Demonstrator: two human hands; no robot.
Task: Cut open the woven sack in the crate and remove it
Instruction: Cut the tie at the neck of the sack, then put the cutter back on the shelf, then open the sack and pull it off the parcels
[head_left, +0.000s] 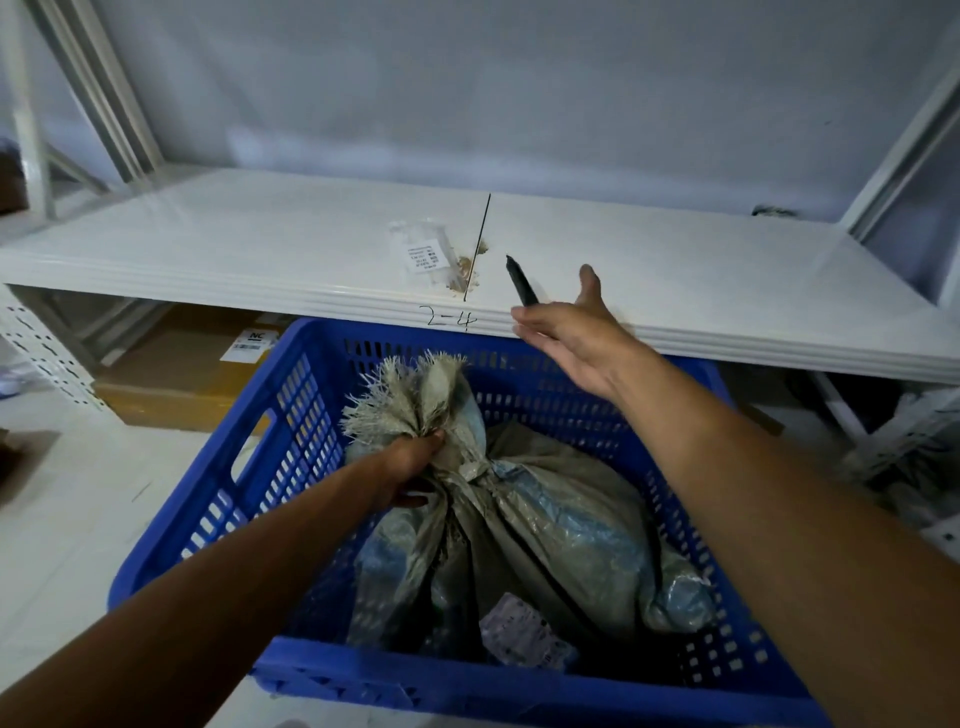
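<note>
A grey-blue woven sack (545, 519) lies in a blue perforated plastic crate (208, 499). Its neck is tied and ends in a frayed tuft pointing up. My left hand (415, 462) is shut around that neck just under the tuft. My right hand (576, 343) is stretched out over the crate's far rim, palm open and fingers spread. A slim dark cutter (519, 280) lies on the white shelf (260, 244). Its near end is right at my right fingertips, and I cannot tell whether they touch it.
A small clear packet with a printed label (423, 254) lies on the shelf left of the cutter, beside a brownish stain at the panel seam. "2-4" is written on the shelf edge. A cardboard box (171, 374) sits under the shelf. White rack posts stand at both sides.
</note>
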